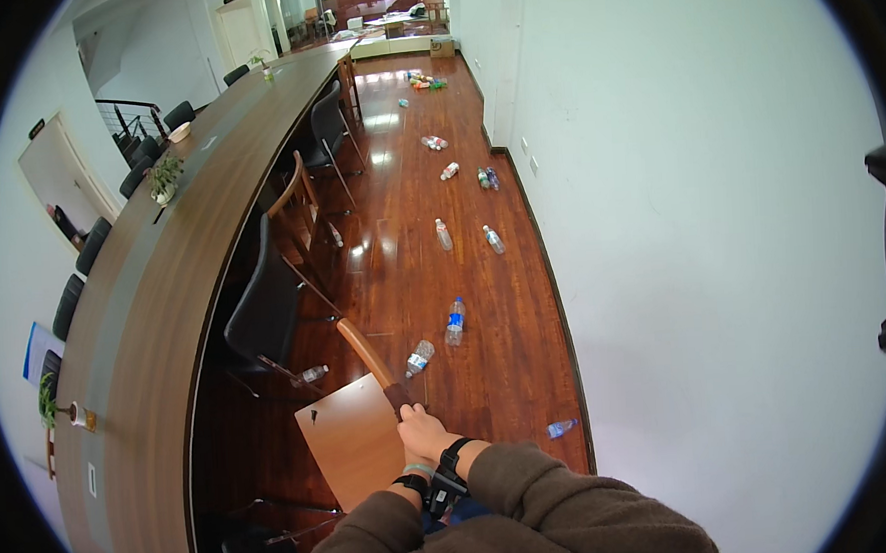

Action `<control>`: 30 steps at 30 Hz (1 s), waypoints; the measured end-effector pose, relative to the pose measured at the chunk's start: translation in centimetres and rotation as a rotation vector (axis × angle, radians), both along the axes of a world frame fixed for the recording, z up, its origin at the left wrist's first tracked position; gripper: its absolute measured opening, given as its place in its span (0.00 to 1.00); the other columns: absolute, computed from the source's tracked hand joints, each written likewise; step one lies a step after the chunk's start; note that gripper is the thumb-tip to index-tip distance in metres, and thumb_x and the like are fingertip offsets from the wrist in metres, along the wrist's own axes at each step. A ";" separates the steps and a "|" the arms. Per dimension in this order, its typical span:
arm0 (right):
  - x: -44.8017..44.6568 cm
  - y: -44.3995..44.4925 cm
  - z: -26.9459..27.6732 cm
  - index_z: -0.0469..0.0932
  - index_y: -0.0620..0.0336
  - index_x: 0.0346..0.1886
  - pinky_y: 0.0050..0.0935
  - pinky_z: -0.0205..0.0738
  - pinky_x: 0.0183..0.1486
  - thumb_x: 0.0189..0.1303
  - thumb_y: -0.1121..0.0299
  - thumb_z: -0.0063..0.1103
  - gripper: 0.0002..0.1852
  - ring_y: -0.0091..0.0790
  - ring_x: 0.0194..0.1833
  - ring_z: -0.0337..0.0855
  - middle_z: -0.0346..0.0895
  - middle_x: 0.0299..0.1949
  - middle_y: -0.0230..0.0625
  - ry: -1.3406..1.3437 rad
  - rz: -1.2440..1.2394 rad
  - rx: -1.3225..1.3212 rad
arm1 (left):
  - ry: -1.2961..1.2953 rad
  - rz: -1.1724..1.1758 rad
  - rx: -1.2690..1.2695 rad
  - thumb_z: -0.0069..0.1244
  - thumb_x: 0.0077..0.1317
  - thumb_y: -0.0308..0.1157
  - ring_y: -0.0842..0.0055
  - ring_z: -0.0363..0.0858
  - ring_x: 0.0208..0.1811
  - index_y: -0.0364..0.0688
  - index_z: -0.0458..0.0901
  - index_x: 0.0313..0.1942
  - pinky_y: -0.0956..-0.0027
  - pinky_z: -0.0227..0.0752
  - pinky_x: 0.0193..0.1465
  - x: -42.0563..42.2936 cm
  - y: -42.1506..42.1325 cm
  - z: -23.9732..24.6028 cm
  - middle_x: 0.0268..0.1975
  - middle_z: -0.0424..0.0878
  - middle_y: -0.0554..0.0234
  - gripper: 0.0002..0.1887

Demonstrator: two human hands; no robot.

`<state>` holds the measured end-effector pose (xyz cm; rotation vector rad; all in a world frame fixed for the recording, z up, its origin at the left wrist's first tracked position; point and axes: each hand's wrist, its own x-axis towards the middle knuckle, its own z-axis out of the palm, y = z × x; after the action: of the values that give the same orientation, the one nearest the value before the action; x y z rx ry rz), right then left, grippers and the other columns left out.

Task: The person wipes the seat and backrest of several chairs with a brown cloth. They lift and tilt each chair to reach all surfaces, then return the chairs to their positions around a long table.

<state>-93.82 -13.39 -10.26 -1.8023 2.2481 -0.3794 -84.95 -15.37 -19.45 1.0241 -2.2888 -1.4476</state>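
Note:
Both of my hands are together at the dark grip of a curved, brown wooden practice sword, which points forward and to the left. My right hand is closed around the grip. Just behind it, my left hand is mostly covered by the right hand and wrist, but appears closed on the same grip. Below the sword, a flat light-brown board bears a small black object. Closest to the blade is a clear plastic bottle lying on the floor, with a blue-labelled bottle just beyond.
A long wooden conference table runs along my left, with black chairs and a wooden chair beside it. Several plastic bottles are scattered over the glossy wood floor. A white wall borders the right.

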 end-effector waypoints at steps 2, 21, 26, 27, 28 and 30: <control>-0.3 -0.2 -0.2 0.88 0.62 0.35 0.41 0.77 0.52 0.62 0.69 0.57 0.11 0.52 0.49 0.73 0.73 0.46 0.46 -0.030 0.007 0.018 | 0.013 0.001 0.001 0.57 0.68 0.38 0.57 0.81 0.59 0.43 0.79 0.57 0.57 0.75 0.57 -0.2 -0.1 -0.2 0.56 0.84 0.50 0.20; -1.9 -0.6 -0.8 0.88 0.54 0.33 0.44 0.75 0.53 0.61 0.64 0.60 0.08 0.52 0.50 0.74 0.74 0.49 0.40 -0.225 0.022 0.091 | 0.081 0.006 -0.014 0.58 0.67 0.35 0.60 0.82 0.56 0.40 0.79 0.54 0.59 0.76 0.55 -1.0 -0.8 -0.5 0.53 0.84 0.51 0.18; -2.0 -0.4 0.0 0.87 0.54 0.33 0.46 0.74 0.53 0.62 0.65 0.60 0.08 0.52 0.51 0.73 0.73 0.50 0.40 -0.297 0.006 0.116 | 0.089 0.004 -0.016 0.57 0.67 0.35 0.62 0.83 0.54 0.40 0.79 0.54 0.60 0.77 0.54 -1.0 -1.1 -1.3 0.52 0.84 0.51 0.17; -2.0 -0.5 0.1 0.87 0.54 0.33 0.46 0.74 0.54 0.62 0.66 0.59 0.08 0.52 0.51 0.72 0.73 0.50 0.40 -0.307 0.002 0.121 | 0.092 0.000 -0.030 0.57 0.68 0.35 0.63 0.83 0.54 0.40 0.80 0.54 0.60 0.77 0.54 -1.0 -1.2 -1.5 0.52 0.84 0.51 0.17; -2.1 -0.5 0.2 0.86 0.54 0.33 0.46 0.74 0.54 0.63 0.66 0.59 0.08 0.52 0.51 0.72 0.73 0.50 0.40 -0.318 -0.001 0.127 | 0.091 -0.005 -0.045 0.56 0.68 0.35 0.63 0.83 0.53 0.40 0.80 0.54 0.60 0.77 0.54 -1.0 -1.2 -1.8 0.52 0.85 0.51 0.16; -2.1 -0.5 0.4 0.86 0.54 0.34 0.47 0.74 0.54 0.64 0.66 0.58 0.08 0.52 0.51 0.72 0.73 0.50 0.40 -0.340 -0.007 0.132 | 0.093 -0.016 -0.076 0.55 0.69 0.35 0.64 0.84 0.53 0.41 0.80 0.54 0.61 0.78 0.53 -0.9 -1.3 -2.6 0.52 0.85 0.51 0.16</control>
<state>-95.93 -13.92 -9.89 -1.5335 1.9955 -0.4848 -85.89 -16.70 -22.08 0.8995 -2.2722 -1.3723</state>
